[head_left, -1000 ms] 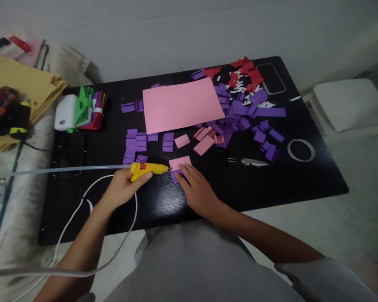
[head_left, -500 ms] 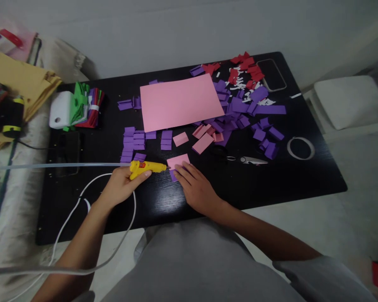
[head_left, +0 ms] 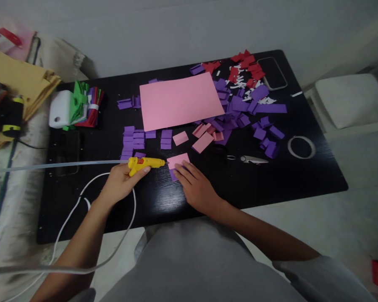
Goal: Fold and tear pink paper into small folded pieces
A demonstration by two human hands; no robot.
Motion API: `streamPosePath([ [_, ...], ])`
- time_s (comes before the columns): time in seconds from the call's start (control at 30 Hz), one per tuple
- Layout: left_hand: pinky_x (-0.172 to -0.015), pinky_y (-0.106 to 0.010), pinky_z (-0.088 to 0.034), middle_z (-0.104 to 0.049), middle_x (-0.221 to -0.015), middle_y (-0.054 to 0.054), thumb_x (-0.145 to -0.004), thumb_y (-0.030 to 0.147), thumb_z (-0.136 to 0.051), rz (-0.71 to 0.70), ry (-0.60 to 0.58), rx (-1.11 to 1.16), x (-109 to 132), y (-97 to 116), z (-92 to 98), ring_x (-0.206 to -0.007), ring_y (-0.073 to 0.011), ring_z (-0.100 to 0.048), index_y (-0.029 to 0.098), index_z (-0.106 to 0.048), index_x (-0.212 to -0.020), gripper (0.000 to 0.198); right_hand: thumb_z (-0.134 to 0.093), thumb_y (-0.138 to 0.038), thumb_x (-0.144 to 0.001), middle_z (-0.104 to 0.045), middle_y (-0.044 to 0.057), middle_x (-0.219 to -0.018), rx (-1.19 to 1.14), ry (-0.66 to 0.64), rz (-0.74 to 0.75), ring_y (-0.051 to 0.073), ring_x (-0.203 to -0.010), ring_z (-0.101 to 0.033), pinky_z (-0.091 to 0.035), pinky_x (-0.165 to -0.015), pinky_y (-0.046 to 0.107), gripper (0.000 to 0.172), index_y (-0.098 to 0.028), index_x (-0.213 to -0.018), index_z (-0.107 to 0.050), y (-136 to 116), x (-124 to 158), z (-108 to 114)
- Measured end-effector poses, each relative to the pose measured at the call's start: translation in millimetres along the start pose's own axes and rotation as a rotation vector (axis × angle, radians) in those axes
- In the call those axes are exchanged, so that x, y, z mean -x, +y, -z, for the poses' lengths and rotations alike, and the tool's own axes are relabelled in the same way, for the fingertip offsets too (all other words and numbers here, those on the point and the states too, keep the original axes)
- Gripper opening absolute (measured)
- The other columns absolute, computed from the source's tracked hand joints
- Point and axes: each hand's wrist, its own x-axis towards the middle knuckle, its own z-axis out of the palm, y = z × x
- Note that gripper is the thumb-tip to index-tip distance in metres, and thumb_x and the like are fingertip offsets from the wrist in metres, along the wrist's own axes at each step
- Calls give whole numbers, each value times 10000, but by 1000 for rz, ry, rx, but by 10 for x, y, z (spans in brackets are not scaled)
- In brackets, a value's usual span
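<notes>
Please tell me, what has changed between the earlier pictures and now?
The left hand has drawn the yellow glue gun slightly left, away from the small pink piece. Nothing was newly gripped or let go. The right hand stays on that piece; the pink sheet and scissors lie as before.

Yellow pistol-shaped plastic glue gun (head_left: 148,162): smooth. Large rectangular pink paper-like sheet (head_left: 181,100): looks matt. Black rectangular wood-grained bench (head_left: 159,205): glossy. Slim grey metal cutting tool (head_left: 252,160): smooth.

A plain grey wall (head_left: 176,33) stands behind the black desk (head_left: 286,180), whose surface catches a soft sheen (head_left: 168,203); 1 pale seat (head_left: 349,100) is at right, above light-coloured floor (head_left: 343,230).
</notes>
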Motion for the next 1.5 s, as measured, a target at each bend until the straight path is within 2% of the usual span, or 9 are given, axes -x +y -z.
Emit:
streamPosePath([
  [0.13,-497,-282,-350,-503,-547,25,-903,513,-679,3,1,-12,-11,-7,2,-496,-126,-467,207,-498,-533,512,-422,-69,-1033,-567,167,-1579,-10,-5,2,318,-1554,-407,-401,-1289,543,488,-58,-1494,-583,5,1,6],
  [0.33,-529,-296,-416,-616,-616,9,-896,574,-683,53,11,-31,6,-67,7,-545,-161,-557,229,-672,-665,415,-417,-42,-1020,-559,201,-1567,-17,15,2,326,-1548,-402,-396,-1295,528,486,-22,-1473,-592,-2,6,1],
  [0.47,-532,-294,-432,-634,-609,-2,-877,589,-703,98,28,-47,25,-115,25,-547,-166,-561,215,-703,-668,428,-420,-39,-1019,-560,218,-1513,-23,46,-76,326,-1531,-405,-466,-1237,531,477,-87,-1444,-633,-19,6,-14],
  [0.53,-568,-298,-470,-688,-669,-15,-871,586,-714,122,43,-20,30,-119,43,-595,-180,-606,208,-750,-742,401,-423,-44,-1020,-588,198,-1451,1,48,-110,321,-1501,-431,-484,-1216,519,478,-122,-1438,-642,-44,7,-14],
  [0.67,-652,-306,-526,-767,-822,-30,-871,566,-727,124,48,50,21,-54,78,-710,-206,-676,197,-801,-933,381,-478,-92,-1020,-595,200,-1448,73,18,-166,350,-1416,-474,-466,-1187,553,481,-145,-1479,-608,-139,21,18],
  [0.8,-718,-311,-544,-776,-871,-29,-884,557,-725,57,-18,67,-23,119,41,-754,-206,-691,198,-800,-955,374,-508,-101,-998,-561,215,-1530,107,-44,-217,361,-1345,-516,-489,-1099,552,532,-141,-1527,-557,-243,49,65],
  [1.03,-597,-287,-445,-656,-696,-20,-946,592,-633,-73,-145,-29,-152,401,-187,-648,-176,-602,181,-726,-732,472,-500,-131,-1007,-515,216,-1603,85,-54,-205,363,-1418,-492,-453,-1135,543,533,-98,-1538,-534,-294,98,108],
  [1.27,-602,-285,-434,-539,-565,9,-958,565,-626,-102,-160,-44,-221,442,-240,-618,-179,-571,191,-677,-680,469,-491,-182,-1037,-536,183,-1597,77,-52,-201,349,-1402,-500,-442,-1139,533,514,-108,-1544,-533,-266,111,99],
  [1.5,-534,-276,-346,-463,-531,20,-938,534,-645,-102,-128,-59,-251,434,-252,-540,-140,-487,197,-519,-544,534,-488,-193,-1037,-557,194,-1574,94,-44,-179,357,-1372,-513,-441,-1112,537,503,-93,-1525,-553,-246,110,100],
])
